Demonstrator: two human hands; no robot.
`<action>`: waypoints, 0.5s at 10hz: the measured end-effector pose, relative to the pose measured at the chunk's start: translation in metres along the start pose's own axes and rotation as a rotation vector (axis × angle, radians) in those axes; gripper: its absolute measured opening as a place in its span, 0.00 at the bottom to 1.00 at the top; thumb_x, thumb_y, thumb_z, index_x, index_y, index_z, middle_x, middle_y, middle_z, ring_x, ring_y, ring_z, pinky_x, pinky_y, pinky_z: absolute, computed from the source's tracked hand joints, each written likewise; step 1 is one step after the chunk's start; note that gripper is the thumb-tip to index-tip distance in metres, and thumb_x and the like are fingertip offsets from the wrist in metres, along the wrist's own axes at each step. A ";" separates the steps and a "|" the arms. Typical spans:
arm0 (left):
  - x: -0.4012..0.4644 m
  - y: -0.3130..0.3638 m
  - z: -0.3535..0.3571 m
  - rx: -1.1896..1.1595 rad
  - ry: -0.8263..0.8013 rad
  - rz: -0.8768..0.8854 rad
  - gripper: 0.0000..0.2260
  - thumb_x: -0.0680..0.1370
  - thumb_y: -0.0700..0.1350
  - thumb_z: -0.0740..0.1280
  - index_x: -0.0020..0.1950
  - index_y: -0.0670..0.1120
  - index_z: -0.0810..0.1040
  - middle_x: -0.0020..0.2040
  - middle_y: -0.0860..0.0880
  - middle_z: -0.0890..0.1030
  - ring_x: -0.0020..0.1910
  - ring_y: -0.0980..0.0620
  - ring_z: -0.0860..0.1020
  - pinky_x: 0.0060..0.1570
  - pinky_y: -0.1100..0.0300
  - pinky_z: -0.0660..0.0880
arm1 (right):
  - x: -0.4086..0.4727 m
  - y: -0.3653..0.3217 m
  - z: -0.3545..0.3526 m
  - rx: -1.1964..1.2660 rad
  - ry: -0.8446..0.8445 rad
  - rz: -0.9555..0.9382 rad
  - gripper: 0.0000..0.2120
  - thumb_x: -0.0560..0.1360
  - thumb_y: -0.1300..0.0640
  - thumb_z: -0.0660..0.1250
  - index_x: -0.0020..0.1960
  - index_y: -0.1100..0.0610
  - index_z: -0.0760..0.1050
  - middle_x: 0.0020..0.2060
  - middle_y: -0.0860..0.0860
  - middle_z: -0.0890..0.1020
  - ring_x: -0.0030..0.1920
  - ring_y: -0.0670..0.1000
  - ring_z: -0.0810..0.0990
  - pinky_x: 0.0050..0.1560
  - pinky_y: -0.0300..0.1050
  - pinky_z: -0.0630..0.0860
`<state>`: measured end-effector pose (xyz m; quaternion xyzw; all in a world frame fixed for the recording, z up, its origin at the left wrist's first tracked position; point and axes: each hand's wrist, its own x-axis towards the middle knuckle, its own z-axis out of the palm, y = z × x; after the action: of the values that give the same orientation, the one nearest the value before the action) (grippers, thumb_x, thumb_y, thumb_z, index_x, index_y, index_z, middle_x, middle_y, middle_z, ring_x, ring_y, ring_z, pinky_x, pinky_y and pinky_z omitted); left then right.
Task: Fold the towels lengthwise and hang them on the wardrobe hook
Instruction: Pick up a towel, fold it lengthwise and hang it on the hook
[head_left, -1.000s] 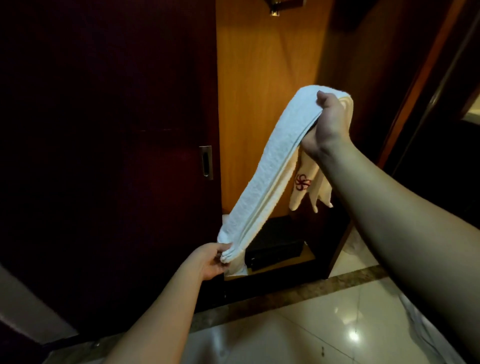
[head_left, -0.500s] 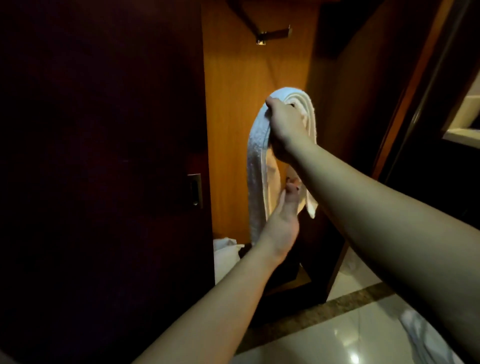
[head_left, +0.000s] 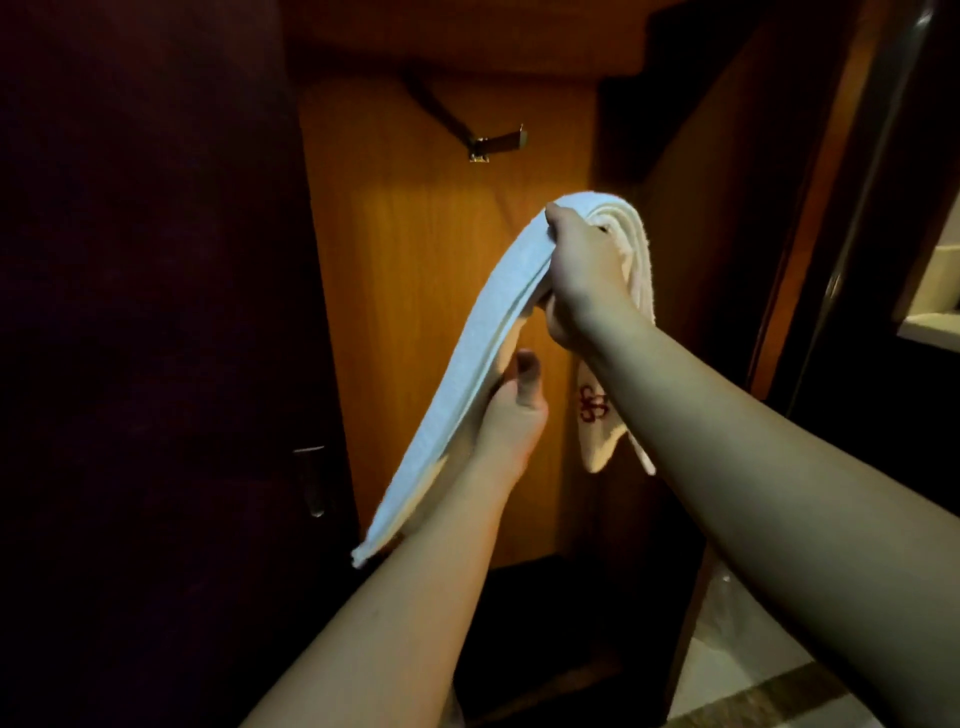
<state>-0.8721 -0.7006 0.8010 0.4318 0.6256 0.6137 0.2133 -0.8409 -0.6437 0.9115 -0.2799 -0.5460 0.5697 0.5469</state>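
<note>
1. Two hands on one towel (head_left: 467, 364) right now. It's white, folded into a long narrow strip, and held up in front of the orange wood back panel (head_left: 415, 291) of the wardrobe.
2. Right hand (head_left: 582, 275) has its grip closed around the top bend of the towel, below and a bit right of the metal hook (head_left: 493, 143). The towel is not on the hook yet; there's a clear gap of bare panel between them.
3. Left hand (head_left: 511, 415) is lower down, below the hook, cupping the long side of the strip from underneath, with the thumb up alongside it. Looks like a loose hold, fingers wrapped behind the cloth, though I can't see them properly.
4. The long end slants down to the lower left of the hook, towards the dark sliding door (head_left: 156, 312). The short end hangs behind the right wrist, showing a red embroidered logo (head_left: 592, 405).
5. Versus half a second ago: the hook sits much lower in view and closer to the towel, so the camera has tipped up. The left hand was just touching the hanging part with flat fingers; now it holds the strip and has swung it out to the left, so it no longer hangs straight down.
</note>
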 end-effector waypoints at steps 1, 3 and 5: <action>0.041 -0.004 0.020 0.089 0.030 -0.020 0.75 0.42 0.87 0.37 0.72 0.39 0.72 0.70 0.37 0.74 0.70 0.40 0.71 0.69 0.54 0.68 | 0.033 -0.001 -0.027 -0.077 -0.003 -0.023 0.13 0.80 0.47 0.61 0.43 0.56 0.74 0.39 0.53 0.77 0.46 0.54 0.79 0.46 0.49 0.73; 0.070 0.028 0.057 -0.043 0.292 -0.030 0.31 0.79 0.66 0.45 0.34 0.48 0.75 0.30 0.50 0.77 0.39 0.47 0.75 0.42 0.56 0.69 | 0.095 -0.008 -0.100 -0.440 -0.044 -0.233 0.11 0.83 0.46 0.57 0.54 0.53 0.71 0.43 0.46 0.75 0.40 0.39 0.71 0.38 0.30 0.65; 0.118 0.065 0.056 -0.921 0.478 -0.075 0.08 0.80 0.53 0.65 0.47 0.50 0.78 0.51 0.49 0.82 0.55 0.51 0.79 0.52 0.62 0.72 | 0.131 -0.006 -0.125 -0.539 -0.069 -0.337 0.21 0.83 0.44 0.57 0.65 0.58 0.76 0.50 0.48 0.75 0.49 0.46 0.72 0.48 0.35 0.64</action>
<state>-0.8730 -0.5816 0.8855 0.1184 0.3370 0.8988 0.2542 -0.7569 -0.4841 0.9223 -0.3007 -0.7342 0.3151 0.5208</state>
